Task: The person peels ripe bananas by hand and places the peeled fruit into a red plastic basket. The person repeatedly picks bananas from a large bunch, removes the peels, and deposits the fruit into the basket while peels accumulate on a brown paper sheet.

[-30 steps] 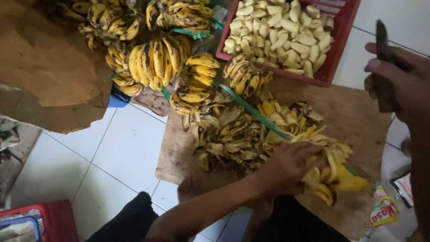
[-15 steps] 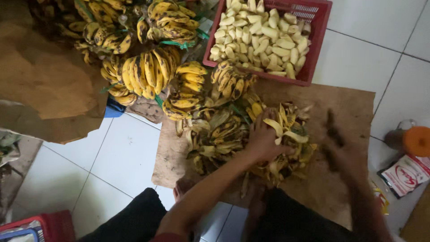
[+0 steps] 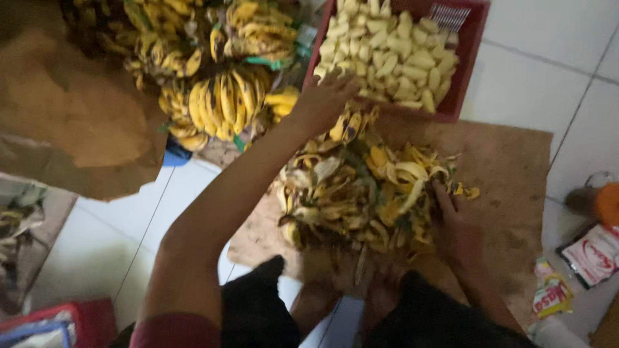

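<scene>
1. Two hands at work: left hand (image 3: 325, 96) reaches out, fingers spread over a small banana bunch (image 3: 348, 125) just under the fingertips; grip near the stem for a clean pull.
2. Right hand (image 3: 454, 225) rests by one peel pile (image 3: 361, 193); finger state unclear.
3. One red crate (image 3: 474, 38) of peeled bananas beyond the left fingertips; several unpeeled bunches (image 3: 219, 96).

The floor (image 3: 97, 258) is laid with white square tiles and dark grout lines, showing at lower left and along the right edge of the frame. A brown cardboard sheet (image 3: 509, 180) lies flat on it at centre right. A crumpled brown paper sack (image 3: 71, 129) fills the upper left. A red plastic box (image 3: 77, 319) sits in the bottom left corner. Printed snack packets (image 3: 590, 254) lie at lower right beside an orange lid (image 3: 608, 203). The light is dim and warm
</scene>
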